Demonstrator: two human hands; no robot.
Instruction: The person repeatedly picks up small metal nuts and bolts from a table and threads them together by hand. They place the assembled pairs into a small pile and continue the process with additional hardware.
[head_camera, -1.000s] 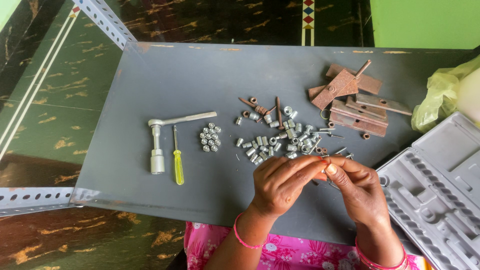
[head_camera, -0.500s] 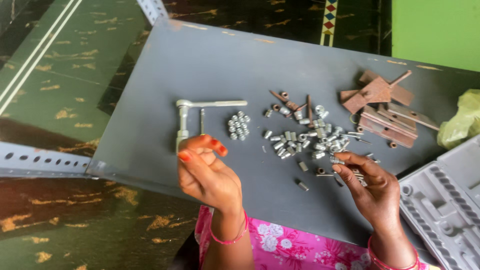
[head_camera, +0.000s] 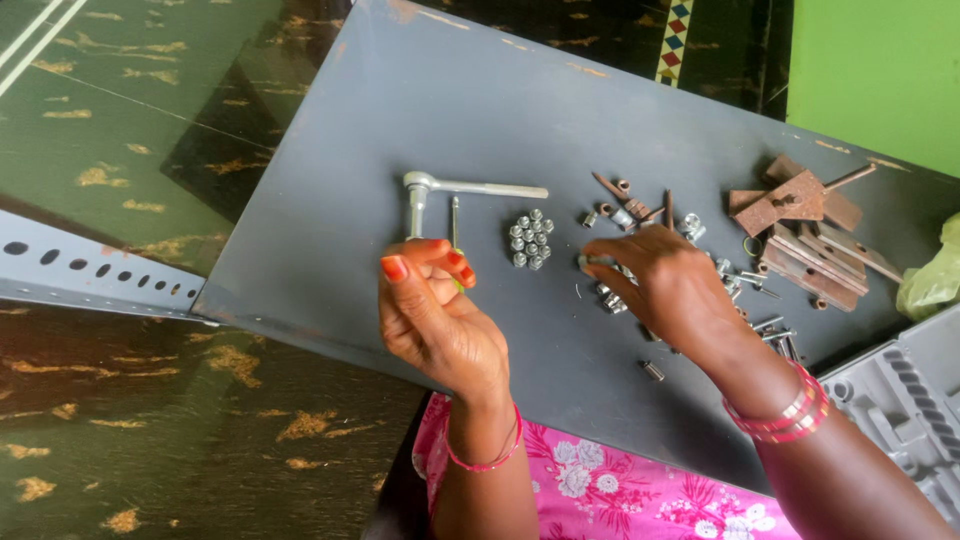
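Hardware is lying scattered over a grey metal sheet (head_camera: 400, 130) in the head view, and the person is sitting at its near edge, working between two heaps. The right hand (head_camera: 665, 290) is reaching down, palm under, into the loose spread of small bolts and nuts (head_camera: 735, 280), its fingertips pressed together on what looks like one small piece at the heap's left fringe; the piece itself is too small to make out. The left hand (head_camera: 435, 315) is hovering raised above the sheet, fingers curled loosely toward the thumb, and I cannot tell whether anything is pinched there. Just beyond it a ratchet wrench (head_camera: 450, 190) is lying, with a thin screwdriver (head_camera: 455, 225) beside it, partly hidden behind the fingers. A tidy cluster of nuts (head_camera: 530, 240) is sitting between the two hands, apart from the loose heap. Rusty brackets (head_camera: 800, 215) are piled at the far right, with a grey tool case (head_camera: 900, 400) at the corner.

To my eye this is the picking-out step, one fastener at a time. Lifting that piece is going to need a fine fingertip pinch, without dragging its neighbours along.
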